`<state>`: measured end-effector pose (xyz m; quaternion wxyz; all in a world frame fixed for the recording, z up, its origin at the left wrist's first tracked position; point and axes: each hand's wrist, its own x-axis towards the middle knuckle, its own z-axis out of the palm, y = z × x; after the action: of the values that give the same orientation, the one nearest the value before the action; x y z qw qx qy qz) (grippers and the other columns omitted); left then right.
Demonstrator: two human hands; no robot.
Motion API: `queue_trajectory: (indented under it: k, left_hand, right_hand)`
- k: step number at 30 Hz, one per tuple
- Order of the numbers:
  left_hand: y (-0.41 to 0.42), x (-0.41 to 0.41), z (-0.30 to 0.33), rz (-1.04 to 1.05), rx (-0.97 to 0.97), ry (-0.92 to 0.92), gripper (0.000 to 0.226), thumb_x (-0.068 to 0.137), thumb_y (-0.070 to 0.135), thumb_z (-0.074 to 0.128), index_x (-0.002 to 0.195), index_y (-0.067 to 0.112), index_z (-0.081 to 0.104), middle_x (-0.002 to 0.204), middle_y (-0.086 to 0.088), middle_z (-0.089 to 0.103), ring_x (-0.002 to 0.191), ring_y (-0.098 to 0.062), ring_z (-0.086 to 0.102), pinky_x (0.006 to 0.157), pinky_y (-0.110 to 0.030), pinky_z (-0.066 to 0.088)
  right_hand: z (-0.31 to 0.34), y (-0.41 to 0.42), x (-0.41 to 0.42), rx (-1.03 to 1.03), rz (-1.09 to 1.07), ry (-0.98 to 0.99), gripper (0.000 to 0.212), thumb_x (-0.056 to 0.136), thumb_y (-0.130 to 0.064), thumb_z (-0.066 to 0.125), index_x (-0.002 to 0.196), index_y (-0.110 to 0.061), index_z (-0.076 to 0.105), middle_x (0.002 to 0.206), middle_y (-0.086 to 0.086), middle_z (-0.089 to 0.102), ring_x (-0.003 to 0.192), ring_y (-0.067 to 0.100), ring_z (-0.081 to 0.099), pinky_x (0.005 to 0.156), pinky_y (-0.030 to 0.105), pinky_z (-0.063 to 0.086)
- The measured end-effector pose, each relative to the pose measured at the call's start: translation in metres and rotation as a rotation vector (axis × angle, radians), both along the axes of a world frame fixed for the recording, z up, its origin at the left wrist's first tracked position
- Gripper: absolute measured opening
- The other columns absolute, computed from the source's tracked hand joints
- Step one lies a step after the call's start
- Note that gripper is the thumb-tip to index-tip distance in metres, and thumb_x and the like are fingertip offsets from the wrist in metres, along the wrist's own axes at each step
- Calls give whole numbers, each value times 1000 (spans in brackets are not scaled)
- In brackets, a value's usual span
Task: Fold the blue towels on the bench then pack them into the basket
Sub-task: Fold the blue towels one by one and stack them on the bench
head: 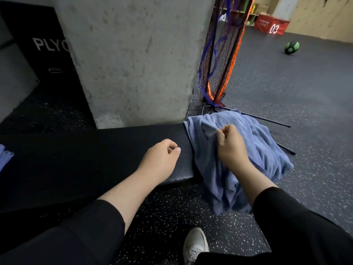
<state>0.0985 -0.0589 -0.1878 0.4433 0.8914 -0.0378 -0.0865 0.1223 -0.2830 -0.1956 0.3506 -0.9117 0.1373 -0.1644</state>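
A fold of a rumpled blue towel [254, 148] is pinched between the thumb and curled fingers of the right hand [230, 146], near the top of the heap. The towel is draped over the right end of a black padded bench [95, 159], and much of it hangs down past the bench's near edge toward the speckled floor [286, 96]. The left hand [162, 157] is held over the bench top just left of the towel, its fingers loosely curled and nothing gripped in them. Both forearms are bare below black sleeves. A strip of a second blue towel [4, 156] is seen at the far left edge of the bench. A grey concrete pillar [133, 60] stands behind the bench's far edge, with a black box lettered PLYO [44, 54] to its left and an orange and blue net [219, 60] to its right. A green ball [291, 47] and a red box marked 03 [271, 25] are set well apart on the floor beyond. A white shoe [194, 245] is seen below the bench.
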Motion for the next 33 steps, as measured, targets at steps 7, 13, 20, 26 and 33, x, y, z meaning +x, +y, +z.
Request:
queue_trajectory:
  k: [7,13,20,26,33]
  left_hand:
    - [5,-2,1,-76,-123,91,47,97,49,59,139,27,57,125,10,66,115,-8,60,99,-28,47]
    - [19,1,1,125,-319,76,32,99,38,60,86,10,67,77,-8,71,69,-16,59,64,-34,46]
    - [93,15,20,431,-510,-94,39,103,36,55,84,2,57,72,-2,55,69,-14,47,65,-35,40]
    - [161,18,23,621,-611,-35,30,104,40,51,99,17,69,103,-7,74,98,-22,71,87,-43,57]
    - [190,16,18,659,-774,113,30,107,32,48,100,12,69,111,-15,73,108,-30,70,97,-49,55]
  right_hand:
    - [21,54,10,400,79,-111,25,102,-33,53,83,-17,55,67,-7,52,63,9,47,66,35,41]
    - [31,102,24,658,151,-165,17,97,-35,56,93,-20,59,71,-7,56,71,14,53,74,43,49]
    - [32,144,37,650,365,1,23,96,-39,57,101,-19,67,92,9,72,85,18,67,83,53,59]
    - [5,195,9,366,873,393,67,77,-50,79,135,-41,47,137,-11,55,111,-3,64,104,32,50]
    - [-10,244,-10,145,936,375,80,78,-40,80,141,-49,33,112,-25,63,99,-8,63,91,22,52]
